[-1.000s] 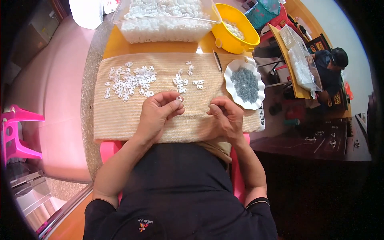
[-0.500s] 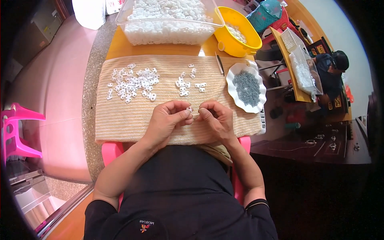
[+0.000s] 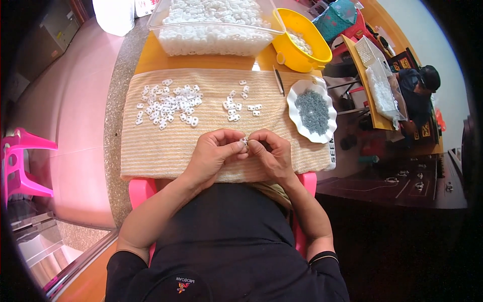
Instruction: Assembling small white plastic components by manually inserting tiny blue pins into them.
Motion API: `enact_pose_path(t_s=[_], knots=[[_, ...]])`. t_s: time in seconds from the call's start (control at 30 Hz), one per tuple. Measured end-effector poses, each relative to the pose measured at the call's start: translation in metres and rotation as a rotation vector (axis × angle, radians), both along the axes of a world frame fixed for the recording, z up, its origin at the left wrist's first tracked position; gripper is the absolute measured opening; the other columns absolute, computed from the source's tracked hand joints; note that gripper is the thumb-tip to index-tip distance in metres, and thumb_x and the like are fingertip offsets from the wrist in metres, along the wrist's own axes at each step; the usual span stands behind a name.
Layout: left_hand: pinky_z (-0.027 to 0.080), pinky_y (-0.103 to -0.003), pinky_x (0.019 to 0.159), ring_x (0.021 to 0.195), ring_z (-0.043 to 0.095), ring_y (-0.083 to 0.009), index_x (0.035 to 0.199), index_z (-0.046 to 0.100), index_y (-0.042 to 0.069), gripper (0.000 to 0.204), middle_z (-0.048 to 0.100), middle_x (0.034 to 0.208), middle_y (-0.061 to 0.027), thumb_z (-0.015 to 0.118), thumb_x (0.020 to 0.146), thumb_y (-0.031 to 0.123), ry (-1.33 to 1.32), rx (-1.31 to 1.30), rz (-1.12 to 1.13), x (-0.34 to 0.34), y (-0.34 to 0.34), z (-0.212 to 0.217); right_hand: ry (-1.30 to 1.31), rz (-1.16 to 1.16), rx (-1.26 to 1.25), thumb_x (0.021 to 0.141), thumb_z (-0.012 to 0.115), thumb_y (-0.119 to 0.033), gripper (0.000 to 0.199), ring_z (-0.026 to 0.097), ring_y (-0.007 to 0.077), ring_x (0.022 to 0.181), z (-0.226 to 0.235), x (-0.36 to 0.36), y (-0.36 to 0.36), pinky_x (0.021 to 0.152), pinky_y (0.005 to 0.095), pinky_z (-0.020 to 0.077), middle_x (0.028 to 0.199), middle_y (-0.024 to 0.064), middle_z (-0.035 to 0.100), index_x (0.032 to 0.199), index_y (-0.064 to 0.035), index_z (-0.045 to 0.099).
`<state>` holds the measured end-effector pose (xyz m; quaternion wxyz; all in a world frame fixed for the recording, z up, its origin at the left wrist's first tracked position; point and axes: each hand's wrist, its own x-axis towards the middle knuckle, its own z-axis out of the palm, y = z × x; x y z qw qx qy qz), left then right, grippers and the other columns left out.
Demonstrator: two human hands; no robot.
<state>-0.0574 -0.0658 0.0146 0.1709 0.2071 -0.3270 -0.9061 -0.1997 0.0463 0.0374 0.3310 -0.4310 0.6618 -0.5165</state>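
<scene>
Close to the towel's near edge, my left hand (image 3: pixel 215 151) pinches a small white plastic piece with holes (image 3: pixel 244 141) between thumb and fingertips. My right hand (image 3: pixel 272 153) is closed in a pinch right against that piece; whatever its fingertips hold is too small to make out. Beyond my left hand lies a loose heap of similar white two-holed pieces (image 3: pixel 173 103). A smaller group of white pieces (image 3: pixel 232 106) lies beyond my fingertips. To the right, a white wavy-rimmed dish (image 3: pixel 329 128) holds many tiny grey parts (image 3: pixel 313 111).
A striped beige towel (image 3: pixel 161 156) covers the table. At its far side stand a clear bin (image 3: pixel 216 43) full of white pieces and a yellow tub (image 3: pixel 297 58). Dark tweezers (image 3: pixel 279 82) lie by the dish. A pink stool (image 3: pixel 22 166) is at left; a person (image 3: pixel 420 93) sits at far right.
My right hand has come left, so its fingertips meet the white piece in my left hand. A gap separated the two hands before. The piece now shows more clearly.
</scene>
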Motion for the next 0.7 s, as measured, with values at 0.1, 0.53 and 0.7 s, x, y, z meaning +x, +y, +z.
enact_pose_path(t_s=[0.1, 0.53, 0.7], knots=[[0.057, -0.026, 0.077, 0.082, 0.065, -0.0139, 0.104, 0.060, -0.002, 0.016, 0.066, 0.094, -0.0096, 0.062, 0.088, 0.002, 0.005, 0.013, -0.006, 0.0001, 0.0000, 0.0002, 0.033, -0.006, 0.005, 0.092, 0.060, -0.006, 0.008, 0.060, 0.0067, 0.075, 0.0000, 0.0006, 0.0005, 0.069, 0.0205, 0.0484, 0.083, 0.0014, 0.063, 0.093, 0.0022, 0.062], [0.058, -0.026, 0.076, 0.082, 0.066, -0.0145, 0.105, 0.060, -0.003, 0.018, 0.066, 0.094, -0.0097, 0.062, 0.088, 0.001, 0.007, 0.040, -0.013, 0.0002, 0.0002, 0.0008, 0.017, -0.016, 0.019, 0.092, 0.061, -0.006, 0.008, 0.058, 0.0062, 0.076, 0.0014, 0.0016, 0.0008, 0.069, 0.0207, 0.0478, 0.085, 0.0020, 0.063, 0.092, 0.0021, 0.062], [0.058, -0.026, 0.076, 0.082, 0.066, -0.0144, 0.106, 0.061, -0.003, 0.019, 0.066, 0.095, -0.0096, 0.063, 0.088, 0.002, 0.002, 0.030, -0.014, -0.0002, 0.0010, -0.0001, 0.046, 0.000, 0.002, 0.092, 0.062, -0.007, 0.009, 0.058, 0.0058, 0.076, -0.0025, -0.0006, 0.0011, 0.068, 0.0204, 0.0475, 0.084, 0.0015, 0.063, 0.092, 0.0020, 0.062]])
